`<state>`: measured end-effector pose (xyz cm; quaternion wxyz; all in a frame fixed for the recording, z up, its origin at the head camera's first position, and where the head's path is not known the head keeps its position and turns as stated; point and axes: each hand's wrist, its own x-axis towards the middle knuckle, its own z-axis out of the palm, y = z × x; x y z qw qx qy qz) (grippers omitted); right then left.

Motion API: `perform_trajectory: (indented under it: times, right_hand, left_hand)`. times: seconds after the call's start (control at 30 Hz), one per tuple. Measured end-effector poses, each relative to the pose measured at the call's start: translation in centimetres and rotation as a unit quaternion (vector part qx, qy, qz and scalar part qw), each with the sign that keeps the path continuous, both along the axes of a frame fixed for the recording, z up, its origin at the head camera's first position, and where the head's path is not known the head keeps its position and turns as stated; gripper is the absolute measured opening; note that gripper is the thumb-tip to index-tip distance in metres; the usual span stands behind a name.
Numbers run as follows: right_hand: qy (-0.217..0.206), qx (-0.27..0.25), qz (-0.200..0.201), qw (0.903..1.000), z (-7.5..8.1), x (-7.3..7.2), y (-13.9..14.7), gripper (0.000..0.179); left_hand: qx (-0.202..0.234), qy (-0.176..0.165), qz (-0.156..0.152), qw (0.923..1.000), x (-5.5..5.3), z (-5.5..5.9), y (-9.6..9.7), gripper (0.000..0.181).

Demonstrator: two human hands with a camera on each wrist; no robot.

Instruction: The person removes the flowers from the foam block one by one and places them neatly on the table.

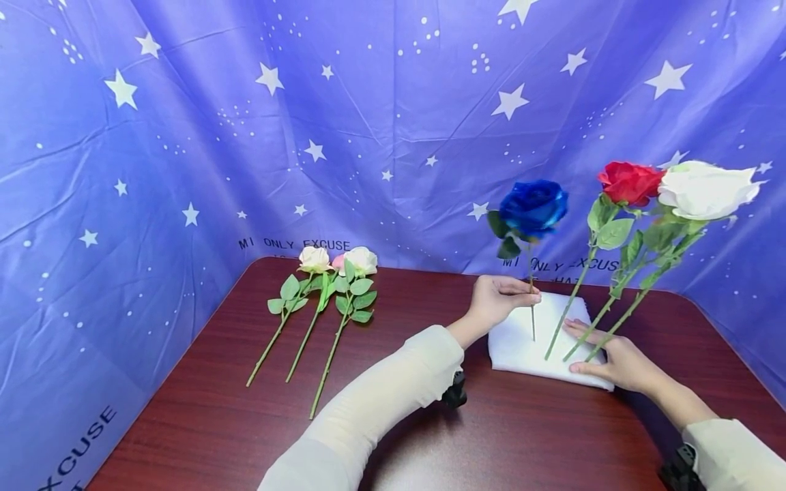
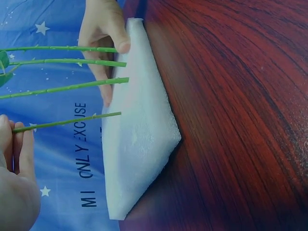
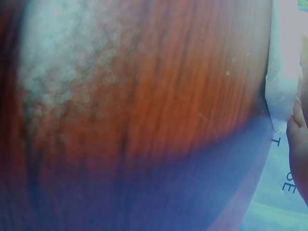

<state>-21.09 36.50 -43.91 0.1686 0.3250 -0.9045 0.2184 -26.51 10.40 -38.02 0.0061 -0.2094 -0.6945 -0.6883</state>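
Observation:
My left hand (image 1: 491,300) pinches the stem of a blue rose (image 1: 534,208) between thumb and fingers. The rose is upright, and its stem's lower end meets the top of a white foam block (image 1: 516,354); whether it has gone in, I cannot tell. Three more green stems stand leaning in the block, a red rose (image 1: 630,183) and a large white rose (image 1: 706,191) at their tops; the third bloom is hidden. My right hand (image 1: 629,365) rests on the block's right side with fingers spread beside those stems. In the left wrist view the foam (image 2: 144,130) shows all the stem ends.
On the dark red wooden table (image 1: 202,409), to the left, lie a cream rose (image 1: 314,260), a partly hidden pink rose (image 1: 338,262) and a white rose (image 1: 361,260), stems toward me. A blue star-patterned cloth (image 1: 368,136) hangs behind the table and along its sides.

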Motion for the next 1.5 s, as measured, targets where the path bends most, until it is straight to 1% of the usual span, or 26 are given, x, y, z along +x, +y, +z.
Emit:
perform_trajectory:
  times: [0.07,0.17,0.23,0.3,0.37,0.43,0.5,0.53,0.6,0.7,0.73,0.83,0.9,0.93,0.97,1.07,1.13,1.23,1.4,1.5]
  right_hand:
    - [0.002,-0.001,0.000,1.0000,0.0,0.0,0.0,0.072]
    - [-0.001,-0.001,-0.002,1.0000,0.0,-0.1,0.0,0.072]
    - [-0.002,0.000,-0.005,1.0000,-0.1,-0.1,0.1,0.072]
    - [-0.003,0.001,-0.007,1.0000,-0.1,-0.1,0.1,0.072]
    - [-0.001,0.001,-0.007,1.0000,-0.2,0.0,0.1,0.072]
    - [0.000,0.001,-0.007,1.0000,-0.2,0.0,0.1,0.072]
    - [0.000,-0.001,-0.005,1.0000,-0.2,0.0,0.1,0.072]
    - [0.000,0.000,-0.005,1.0000,-0.2,0.0,0.2,0.072]
    - [0.003,-0.004,-0.002,1.0000,-0.1,0.0,0.2,0.072]
    - [0.006,-0.008,0.002,0.9999,-0.2,0.0,0.2,0.071]
    - [0.007,-0.009,0.003,0.9999,-0.2,0.0,0.2,0.071]
    - [0.009,-0.010,0.002,0.9999,-0.3,0.1,0.2,0.072]
    - [0.011,-0.010,0.001,0.9999,-0.4,0.1,0.2,0.072]
    - [0.011,-0.010,0.001,0.9999,-0.4,0.2,0.2,0.072]
    - [0.011,-0.010,0.000,0.9999,-0.4,0.2,0.2,0.072]
    - [0.009,-0.010,-0.002,0.9999,-0.4,0.3,0.3,0.072]
    - [0.007,-0.009,-0.003,0.9999,-0.4,0.4,0.3,0.072]
    - [0.005,-0.008,-0.004,0.9999,-0.4,0.4,0.2,0.073]
    - [0.009,-0.008,-0.007,0.9999,-0.3,0.3,0.3,0.073]
    - [0.008,-0.009,-0.009,0.9999,-0.4,0.3,0.3,0.073]
  left_hand:
    - [-0.004,0.006,-0.005,1.0000,0.0,0.1,-0.2,0.014]
    - [-0.020,0.024,0.005,0.9995,0.0,0.2,-0.3,0.014]
    - [-0.024,0.025,0.013,0.9993,0.0,0.1,-0.4,0.015]
    - [-0.024,0.017,0.023,0.9993,0.0,0.0,-0.5,0.015]
    - [-0.010,-0.001,0.035,0.9993,0.1,-0.1,-0.6,0.016]
    - [0.020,-0.024,0.048,0.9983,0.0,-0.1,-0.6,0.017]
    - [0.056,-0.037,0.050,0.9965,-0.1,0.1,-0.6,0.018]
    - [0.074,-0.041,0.047,0.9953,-0.1,0.4,-0.7,0.018]
    - [0.097,-0.048,0.035,0.9935,-0.2,0.9,-1.0,0.018]
    - [0.107,-0.051,0.007,0.9929,-0.3,1.7,-1.7,0.017]
    - [0.105,-0.044,0.001,0.9935,-1.0,1.1,-1.7,0.017]
    - [0.117,-0.056,-0.026,0.9912,-1.1,1.2,-2.6,0.018]
    - [0.131,-0.059,-0.045,0.9886,-1.1,1.2,-3.4,0.019]
    - [0.129,-0.055,-0.051,0.9888,-1.1,1.3,-3.7,0.020]
    - [0.131,-0.064,-0.057,0.9877,-0.5,2.0,-4.5,0.021]
    - [0.115,-0.051,-0.073,0.9893,-0.3,2.2,-5.8,0.024]
    - [0.096,-0.043,-0.076,0.9916,-0.3,2.2,-6.6,0.025]
    - [0.079,-0.037,-0.079,0.9930,-0.2,2.2,-7.6,0.026]
    - [0.060,-0.042,-0.073,0.9947,0.0,2.3,-9.0,0.025]
    - [0.050,-0.052,-0.065,0.9953,0.2,2.2,-9.6,0.024]
